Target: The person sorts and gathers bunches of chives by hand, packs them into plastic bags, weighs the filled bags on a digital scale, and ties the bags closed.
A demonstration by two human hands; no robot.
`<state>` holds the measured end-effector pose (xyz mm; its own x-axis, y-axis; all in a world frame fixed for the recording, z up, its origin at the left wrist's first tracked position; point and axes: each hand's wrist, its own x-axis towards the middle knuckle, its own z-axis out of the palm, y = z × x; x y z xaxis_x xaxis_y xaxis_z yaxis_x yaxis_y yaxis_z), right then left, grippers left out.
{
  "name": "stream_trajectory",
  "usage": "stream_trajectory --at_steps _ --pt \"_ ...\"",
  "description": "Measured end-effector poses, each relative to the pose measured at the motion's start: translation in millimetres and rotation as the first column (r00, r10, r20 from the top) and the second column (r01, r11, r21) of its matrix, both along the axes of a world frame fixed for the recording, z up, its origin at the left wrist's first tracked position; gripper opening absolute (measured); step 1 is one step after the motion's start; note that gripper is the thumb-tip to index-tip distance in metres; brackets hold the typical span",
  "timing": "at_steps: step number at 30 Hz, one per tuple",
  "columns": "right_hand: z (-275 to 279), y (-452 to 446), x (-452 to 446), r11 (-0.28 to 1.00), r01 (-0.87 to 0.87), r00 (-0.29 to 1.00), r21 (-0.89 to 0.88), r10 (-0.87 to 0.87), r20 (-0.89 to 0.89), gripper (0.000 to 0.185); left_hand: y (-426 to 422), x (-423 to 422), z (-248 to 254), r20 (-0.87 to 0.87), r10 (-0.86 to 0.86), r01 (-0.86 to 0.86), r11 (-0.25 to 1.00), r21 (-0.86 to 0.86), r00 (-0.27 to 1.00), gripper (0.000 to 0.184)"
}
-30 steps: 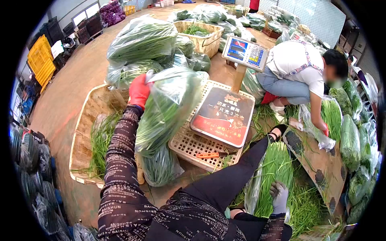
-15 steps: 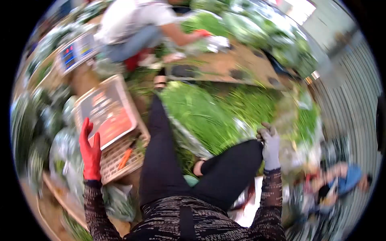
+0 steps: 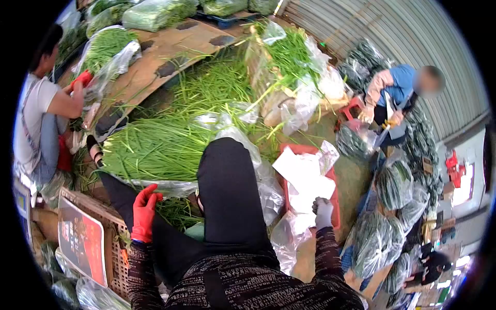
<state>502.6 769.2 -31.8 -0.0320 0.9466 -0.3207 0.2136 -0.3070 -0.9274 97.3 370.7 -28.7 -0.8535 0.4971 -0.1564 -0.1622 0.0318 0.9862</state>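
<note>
My left hand (image 3: pixel 144 212), in a red glove, is above my thigh with its fingers apart and nothing in them. Near it lies a big pile of green stalks (image 3: pixel 155 150) on a clear plastic sheet beside my raised knee. My right hand (image 3: pixel 323 212), in a grey glove, is at the edge of a red basket (image 3: pixel 335 194). Its fingers are curled at white sheets and bags (image 3: pixel 305 181) lying in that basket; what they grip is too small to make out.
At the left a person (image 3: pixel 44 108) in red gloves handles a bag of greens on a board (image 3: pixel 155 64). A scale (image 3: pixel 82 240) stands at lower left. Another person (image 3: pixel 398 93) bends over bagged greens at right. Bagged vegetables (image 3: pixel 377 243) line the right side.
The view has swung to the right. My left hand has let go of the large bag of greens it held a second ago. My right hand has moved from the greens to the red basket.
</note>
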Motion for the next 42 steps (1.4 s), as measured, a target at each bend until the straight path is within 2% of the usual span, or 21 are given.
stream_trajectory --at_steps 1,2,5,6,9,11,12,15,16,18,19,20,23,27,28,29,31,33,37,41,42 --pt "-17.8 -3.6 11.0 0.999 -0.028 0.998 0.018 0.027 0.048 0.014 5.0 0.7 -10.6 0.040 -0.001 0.000 1.000 0.024 0.999 0.026" --pt "-29.8 -4.7 18.3 0.999 -0.036 0.996 -0.014 0.037 0.084 0.020 16.6 17.8 39.7 0.163 0.009 -0.014 0.999 0.030 0.987 0.026" --pt "-78.5 8.5 28.8 0.998 -0.032 0.979 0.049 0.022 0.204 0.024 6.5 16.0 -27.8 0.329 0.092 -0.132 0.986 0.101 0.940 0.025" --pt "-120.6 26.7 38.3 0.970 -0.097 0.941 0.224 0.015 0.339 0.028 -3.1 16.7 -46.8 0.297 0.120 -0.153 0.984 0.090 0.947 0.025" --pt "-98.4 34.5 -0.2 0.971 -0.120 0.831 0.205 -0.014 0.556 0.059 -6.1 17.8 -24.8 0.392 0.164 -0.241 0.958 0.156 0.905 0.025" --pt "-90.2 49.1 -19.5 0.978 -0.123 0.831 0.171 0.008 0.556 0.073 -6.2 20.9 3.3 0.352 0.118 -0.180 0.972 0.151 0.929 0.026" --pt "-90.5 55.7 -28.5 0.973 -0.105 0.813 0.206 -0.035 0.581 0.078 -4.1 24.6 18.7 0.093 0.096 -0.102 0.993 0.061 0.991 0.027" --pt "-77.8 67.5 -57.5 0.984 0.014 0.754 0.178 -0.127 0.644 0.093 -11.3 19.5 21.3 -0.213 -0.021 -0.006 0.992 -0.128 0.977 0.030" --pt "-92.7 77.2 -58.9 0.978 0.012 0.763 0.206 -0.142 0.631 0.096 -16.3 18.4 17.1 -0.157 0.028 -0.041 0.996 -0.080 0.987 0.030" --pt "-107.2 88.7 -55.4 0.989 -0.064 0.768 0.130 -0.034 0.639 0.090 -24.0 6.3 16.9 0.280 0.211 -0.215 0.976 -0.015 0.937 0.030" --pt "-111.7 91.6 -54.6 0.988 -0.135 0.767 0.069 0.061 0.638 0.083 -36.4 -5.0 3.7 0.277 0.213 -0.215 0.976 -0.023 0.937 0.030" --pt "-101.2 87.8 -56.9 0.984 -0.149 0.663 0.094 0.029 0.748 0.053 -56.8 -17.8 -22.7 0.355 0.298 -0.317 0.949 -0.006 0.886 0.030" --pt "-110.1 99.8 -35.9 0.957 -0.278 0.656 0.076 0.132 0.743 0.035 -72.8 -30.6 -47.4 0.503 0.442 -0.513 0.859 0.004 0.743 0.029" --pt "-79.7 115.1 -7.9 0.931 -0.358 0.729 0.066 0.235 0.643 0.016 -26.5 -23.9 10.7 0.211 0.294 -0.296 0.955 -0.025 0.932 0.030" --pt "-77.4 120.6 3.4 0.922 -0.354 0.823 0.155 0.229 0.521 0.013 -17.9 -25.2 23.8 0.144 0.233 -0.229 0.972 -0.044 0.962 0.030" --pt "-58.1 123.2 8.7 0.918 -0.367 0.813 0.150 0.239 0.531 0.012 -15.5 -30.1 33.3 0.198 0.173 -0.174 0.985 -0.015 0.965 0.030" --pt "-26.2 128.4 20.5 0.918 -0.314 0.925 0.244 0.237 0.297 0.011 -10.0 -36.9 37.9 0.204 0.152 -0.153 0.988 -0.009 0.967 0.030" --pt "10.3 128.9 25.0 0.956 -0.237 0.940 0.173 0.180 0.290 0.010 -13.8 -46.5 32.7 0.253 0.112 -0.124 0.992 0.036 0.961 0.030" --pt "75.4 115.1 21.5 0.921 -0.176 0.981 0.348 0.136 0.136 0.008 -9.5 -52.2 38.2 0.192 0.145 -0.147 0.989 -0.003 0.971 0.030" --pt "85.3 112.2 16.7 0.897 -0.439 0.699 0.054 0.303 0.647 0.014 -14.7 -49.8 46.5 0.114 0.090 -0.092 0.996 0.017 0.989 0.031" --pt "91.2 116.8 20.0 0.888 -0.437 0.706 0.142 0.241 0.666 0.014 -16.5 -49.3 47.9 0.115 0.074 -0.075 0.997 0.004 0.991 0.031"
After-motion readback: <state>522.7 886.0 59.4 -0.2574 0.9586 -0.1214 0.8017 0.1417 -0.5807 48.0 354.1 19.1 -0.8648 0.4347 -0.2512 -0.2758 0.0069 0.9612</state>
